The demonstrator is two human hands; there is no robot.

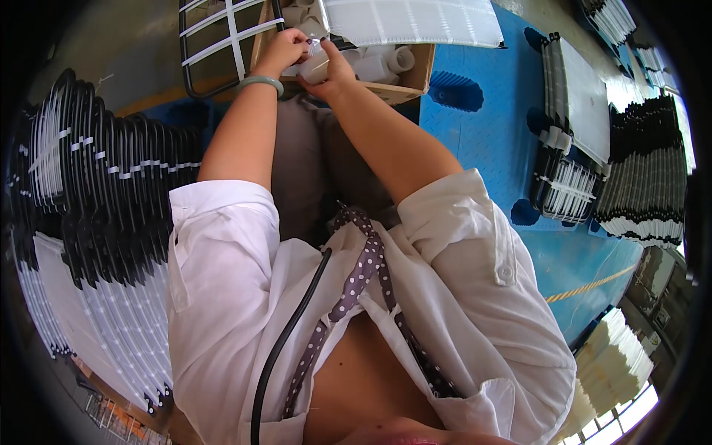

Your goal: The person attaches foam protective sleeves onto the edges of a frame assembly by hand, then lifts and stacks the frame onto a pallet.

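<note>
My right hand (335, 72) is wrapped round a roll of clear tape (315, 68), thumb on top and fingers underneath. The fingers of my left hand (285, 50) are closed in a pinch at the roll's upper edge, where a shiny bit of clear film shows. Both hands are over the near side of an open cardboard box (404, 93). Inside the box, several pale rolls (377, 67) lie loose, close to my right hand. A green bangle circles my left wrist.
A black frame with white straps (231, 35) leans left of the box, and a white panel (415, 22) covers its far side. Black frames (111, 170) are stacked at left. On the right, a blue pallet (475, 111) bears more folded frames (575, 96).
</note>
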